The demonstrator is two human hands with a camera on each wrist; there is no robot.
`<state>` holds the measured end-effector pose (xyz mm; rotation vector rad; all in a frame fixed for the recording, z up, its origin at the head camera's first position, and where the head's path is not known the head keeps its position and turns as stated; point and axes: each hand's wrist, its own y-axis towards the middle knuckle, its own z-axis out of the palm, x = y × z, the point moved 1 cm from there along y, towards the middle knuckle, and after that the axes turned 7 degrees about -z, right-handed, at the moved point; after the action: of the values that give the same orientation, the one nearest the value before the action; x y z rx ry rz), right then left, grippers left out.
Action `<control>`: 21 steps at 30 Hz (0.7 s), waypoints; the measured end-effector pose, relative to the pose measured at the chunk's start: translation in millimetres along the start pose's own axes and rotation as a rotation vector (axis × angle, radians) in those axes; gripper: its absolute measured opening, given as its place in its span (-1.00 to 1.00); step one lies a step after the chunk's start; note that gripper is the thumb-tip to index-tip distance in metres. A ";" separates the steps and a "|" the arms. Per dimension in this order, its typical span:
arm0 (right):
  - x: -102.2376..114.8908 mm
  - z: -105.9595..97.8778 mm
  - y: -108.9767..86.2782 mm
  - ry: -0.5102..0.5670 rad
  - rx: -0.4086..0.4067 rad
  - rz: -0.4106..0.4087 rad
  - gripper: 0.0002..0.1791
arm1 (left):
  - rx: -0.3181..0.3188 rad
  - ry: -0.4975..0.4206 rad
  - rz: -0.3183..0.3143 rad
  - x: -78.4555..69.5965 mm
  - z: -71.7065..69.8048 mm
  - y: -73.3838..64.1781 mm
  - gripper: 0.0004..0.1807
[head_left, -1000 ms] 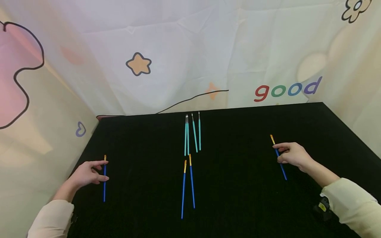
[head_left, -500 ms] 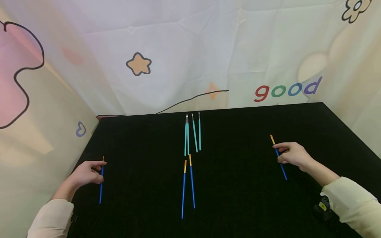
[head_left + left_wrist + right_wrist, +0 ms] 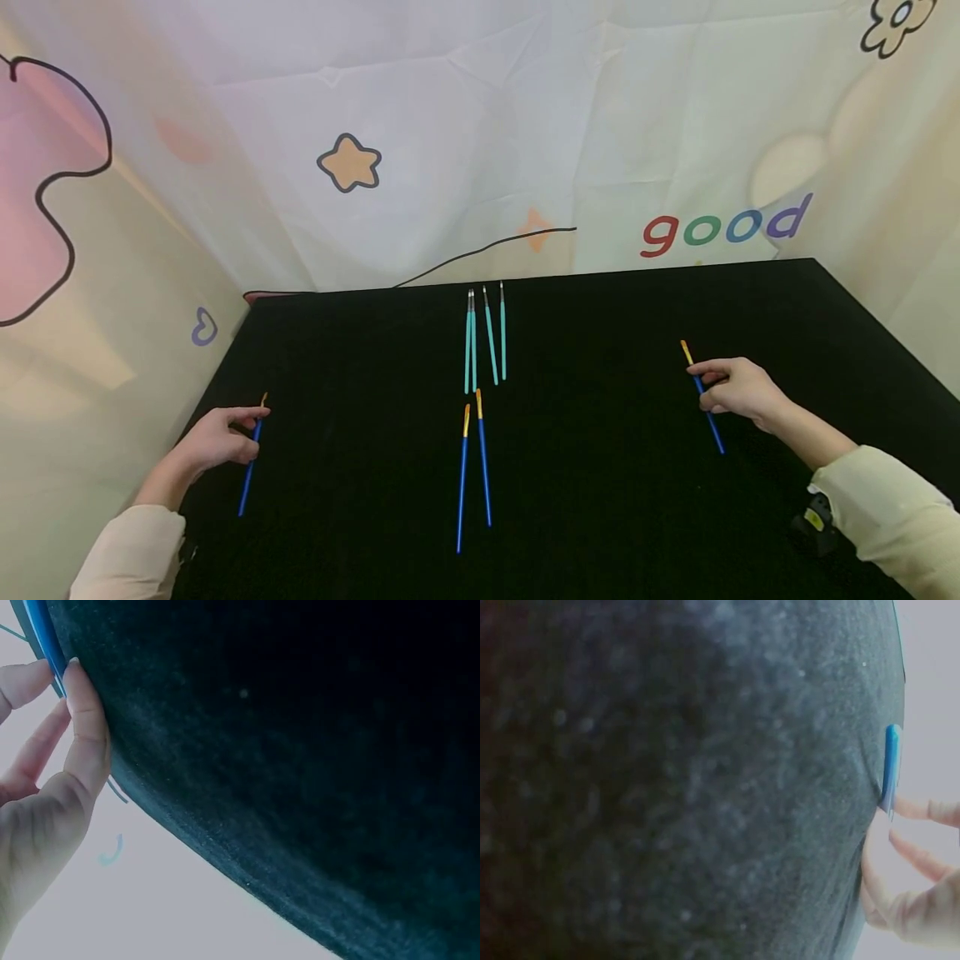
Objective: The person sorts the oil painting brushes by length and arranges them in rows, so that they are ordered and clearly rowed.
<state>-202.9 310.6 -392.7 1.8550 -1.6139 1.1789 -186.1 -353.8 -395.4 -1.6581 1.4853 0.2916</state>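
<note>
On the left of the head view, my left hand (image 3: 213, 437) pinches a blue-handled paintbrush (image 3: 247, 485) between thumb and fingers. Its golden tip points away and its handle end leans left. The left wrist view shows the blue handle (image 3: 43, 636) at the fingertips. Over on the right, my right hand (image 3: 742, 393) pinches another blue paintbrush (image 3: 713, 429), bristles away from me, tilted to the left at the top. In the right wrist view the blue handle (image 3: 891, 761) sticks out past the fingers. Most of both hands' palms is hidden.
Two more blue paintbrushes (image 3: 462, 492) lie side by side mid-table. Behind them lie several thin turquoise paintbrushes (image 3: 491, 342) near the far edge. The black tabletop (image 3: 600, 467) ends at a printed curtain (image 3: 465, 150). A small dark object (image 3: 816, 521) is by the right sleeve.
The brush in my left hand has turned, its handle end swinging left, and the left thumb has shifted slightly left. My right hand and its brush have stayed put.
</note>
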 end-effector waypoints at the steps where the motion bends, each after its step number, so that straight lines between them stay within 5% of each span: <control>1: 0.1 0.0 0.2 0.000 -0.001 0.000 -0.35 | 0.004 0.003 0.003 -0.1 0.0 0.0 -0.33; 9: 2.7 0.9 2.2 -0.029 -0.006 -0.010 -0.38 | 0.011 0.038 -0.024 -1.3 -1.6 -0.7 -0.39; 21: 3.8 0.9 0.6 0.008 -0.012 -0.038 -0.39 | -0.019 0.067 0.016 -6.1 -2.3 -2.5 -0.45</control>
<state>-203.3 307.5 -390.3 1.8626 -1.5710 1.1576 -186.3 -351.4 -388.8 -1.6866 1.5507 0.2618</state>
